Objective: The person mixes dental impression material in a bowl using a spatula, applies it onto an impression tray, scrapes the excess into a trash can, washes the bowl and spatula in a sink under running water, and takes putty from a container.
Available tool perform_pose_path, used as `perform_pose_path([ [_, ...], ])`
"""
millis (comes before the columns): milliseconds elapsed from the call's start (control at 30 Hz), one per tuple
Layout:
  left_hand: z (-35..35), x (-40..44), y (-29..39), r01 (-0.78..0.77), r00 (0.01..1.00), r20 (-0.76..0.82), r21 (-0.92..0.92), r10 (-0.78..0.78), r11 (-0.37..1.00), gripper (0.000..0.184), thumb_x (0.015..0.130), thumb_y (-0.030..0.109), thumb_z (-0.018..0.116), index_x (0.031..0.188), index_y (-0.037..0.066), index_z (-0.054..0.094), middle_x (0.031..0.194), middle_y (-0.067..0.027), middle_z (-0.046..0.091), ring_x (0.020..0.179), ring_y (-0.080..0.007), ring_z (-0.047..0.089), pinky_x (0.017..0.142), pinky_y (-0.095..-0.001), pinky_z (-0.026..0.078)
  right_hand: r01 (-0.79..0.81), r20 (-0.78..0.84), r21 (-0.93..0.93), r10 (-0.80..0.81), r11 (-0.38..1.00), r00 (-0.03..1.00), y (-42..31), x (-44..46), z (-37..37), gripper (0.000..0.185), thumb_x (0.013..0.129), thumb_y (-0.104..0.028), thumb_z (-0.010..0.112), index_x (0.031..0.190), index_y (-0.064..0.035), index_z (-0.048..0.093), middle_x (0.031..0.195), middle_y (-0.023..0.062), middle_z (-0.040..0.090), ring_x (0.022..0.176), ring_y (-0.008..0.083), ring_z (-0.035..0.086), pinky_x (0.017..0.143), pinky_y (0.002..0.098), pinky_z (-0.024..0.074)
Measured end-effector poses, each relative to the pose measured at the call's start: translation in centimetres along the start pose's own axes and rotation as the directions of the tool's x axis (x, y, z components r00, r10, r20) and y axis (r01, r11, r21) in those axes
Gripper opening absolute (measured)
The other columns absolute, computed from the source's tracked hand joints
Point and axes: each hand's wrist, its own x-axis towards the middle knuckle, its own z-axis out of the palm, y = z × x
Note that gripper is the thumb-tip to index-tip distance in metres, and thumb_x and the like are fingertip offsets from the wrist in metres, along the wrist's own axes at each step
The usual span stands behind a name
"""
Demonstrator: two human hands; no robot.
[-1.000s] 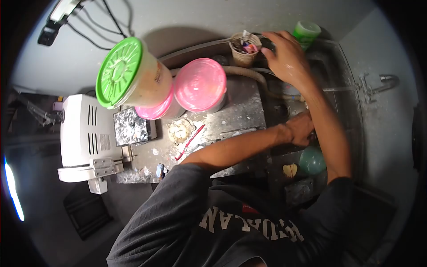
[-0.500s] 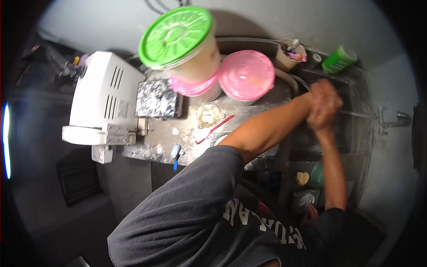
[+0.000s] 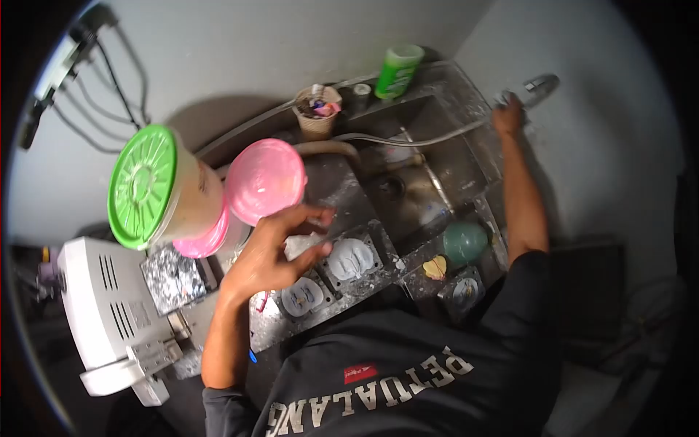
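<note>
My right hand [image 3: 507, 118] reaches out to the wall beside the sink and has its fingers round the metal faucet [image 3: 540, 87] at its handle end. With fingers spread and curved, my left hand [image 3: 273, 258] hovers over the counter and holds nothing. Just beyond its fingertips is a white plaster cast [image 3: 352, 259] on a metal plate. Below the hand, a second plate carries a white round cast [image 3: 301, 296]. A pink-lidded tub [image 3: 266, 182] stands behind the left hand, whose fingers overlap its lower edge in view.
The metal sink [image 3: 466, 175] holds a thin rod, and a flexible hose [image 3: 429, 141] crosses above it. A green bowl [image 3: 466, 245] and yellow piece [image 3: 435, 267] sit at its near side. Green bottle [image 3: 397, 73], woven cup [image 3: 317, 120], green-lidded bucket [image 3: 196, 189] and white machine [image 3: 102, 306] stand around.
My hands were together over the sink and have parted. The right moved to the faucet; the left swung left over the counter and opened. The view turned toward the sink.
</note>
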Motion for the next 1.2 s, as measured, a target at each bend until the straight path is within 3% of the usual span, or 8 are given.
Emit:
perform_pose_path([
  [133, -2.7, -8.5, -0.2, 0.162, 0.985, -0.044, -0.067, -0.165, 0.984, 0.041, 0.083, 0.012, 0.076, 0.12, 0.001, 0.063, 0.108, -0.0101, 0.068, 0.096, -0.0187, 0.065, 0.085, -0.0325, 0.053, 0.622, 0.613, -0.562, -0.23, 0.545, 0.756, 13.0, 8.2, 7.8, 0.048, 0.101, -0.019, 0.045, 0.147, -0.0047, 0.04, 0.146, 0.0148, 0.046, 0.131, 0.0311, 0.048, 0.108, 0.0433, 0.0417],
  [200, -3.3, -12.9, -0.8, 0.242, 0.966, -0.097, -0.006, -0.241, 0.97, 0.041, 0.085, 0.016, 0.075, 0.121, 0.002, 0.063, 0.105, -0.0098, 0.068, 0.091, -0.0183, 0.065, 0.079, -0.0318, 0.053, 0.206, 0.501, 0.183, -0.272, 0.961, 0.822, 18.0, 9.3, 11.5, 0.046, 0.101, -0.012, 0.046, 0.144, 0.0012, 0.04, 0.146, 0.0135, 0.047, 0.128, 0.0277, 0.052, 0.102, 0.039, 0.0486],
  [267, -2.6, -16.5, -1.0, 0.312, 0.932, -0.174, -0.063, -0.318, 0.948, 0.04, 0.085, 0.015, 0.074, 0.121, 0.002, 0.063, 0.105, -0.0087, 0.068, 0.087, -0.017, 0.064, 0.076, -0.0309, 0.052, -0.467, 0.592, 0.523, 0.091, 0.713, 0.801, 14.1, 8.4, 9.8, 0.05, 0.103, -0.024, 0.043, 0.149, -0.0053, 0.036, 0.144, 0.0159, 0.048, 0.131, 0.0291, 0.05, 0.105, 0.0429, 0.0451],
  [600, -0.1, -31.4, -2.1, 0.606, 0.773, -0.11, -0.167, -0.625, 0.778, 0.033, 0.092, 0.032, 0.069, 0.107, 0.003, 0.069, 0.086, -0.0033, 0.068, 0.078, -0.0132, 0.063, 0.067, -0.0288, 0.048, -0.351, 0.433, 0.049, 0.297, 0.935, 0.851, -0.2, 7.1, 1.4, 0.059, 0.083, -0.037, 0.072, 0.121, 0.0069, 0.062, 0.112, 0.0191, 0.067, 0.099, 0.032, 0.064, 0.087, 0.0422, 0.0514],
  [700, -0.1, -36.8, -2.6, 0.722, 0.665, -0.114, -0.153, -0.738, 0.674, 0.035, 0.092, 0.036, 0.067, 0.099, 0.002, 0.069, 0.08, -0.0044, 0.066, 0.076, -0.015, 0.061, 0.069, -0.0301, 0.048, -0.619, 0.258, 0.396, 0.564, 0.679, 0.784, -8.0, 3.4, -5.1, 0.042, 0.079, -0.029, 0.073, 0.093, 0.0108, 0.07, 0.097, 0.0213, 0.069, 0.087, 0.0326, 0.066, 0.071, 0.0402, 0.0541],
  [833, -0.1, -43.4, -5.1, 0.768, 0.61, -0.119, -0.156, -0.784, 0.621, 0.041, 0.091, 0.043, 0.067, 0.095, 0.002, 0.068, 0.078, -0.0047, 0.063, 0.073, -0.0157, 0.058, 0.07, -0.0312, 0.048, -0.216, -0.201, 0.461, 0.339, 0.861, 0.919, -19.6, -4.8, -15.8, 0.023, 0.077, -0.014, 0.068, 0.076, 0.0081, 0.065, 0.077, 0.0175, 0.065, 0.07, 0.0257, 0.063, 0.054, 0.0344, 0.0498],
  [1033, -1.4, -53.4, -9.0, 0.79, 0.571, -0.012, -0.265, -0.821, 0.553, 0.034, 0.094, 0.036, 0.066, 0.1, 0.003, 0.067, 0.08, -0.0024, 0.065, 0.074, -0.0127, 0.058, 0.07, -0.0292, 0.048, 0.071, -0.088, 0.996, -0.349, -0.061, 0.933, -38.5, -24.7, -30.5, 0.028, 0.076, 0.005, 0.066, 0.062, -0.0051, 0.045, 0.061, 0.006, 0.051, 0.057, 0.0126, 0.049, 0.051, 0.0244, 0.0371],
  [1200, -2.5, -65.6, -15.5, 0.801, 0.541, -0.233, -0.153, -0.808, 0.579, 0.036, 0.094, 0.037, 0.064, 0.105, 0.002, 0.066, 0.095, -0.0133, 0.069, 0.086, -0.0252, 0.066, 0.078, -0.0367, 0.051, 0.253, -0.087, 0.96, -0.729, 0.121, 0.679, -59.9, -41.6, -38.3, 0.062, 0.081, 0.004, 0.07, 0.137, -0.0005, 0.045, 0.148, 0.0227, 0.035, 0.136, 0.0349, 0.038, 0.105, 0.0443, 0.0394],
])
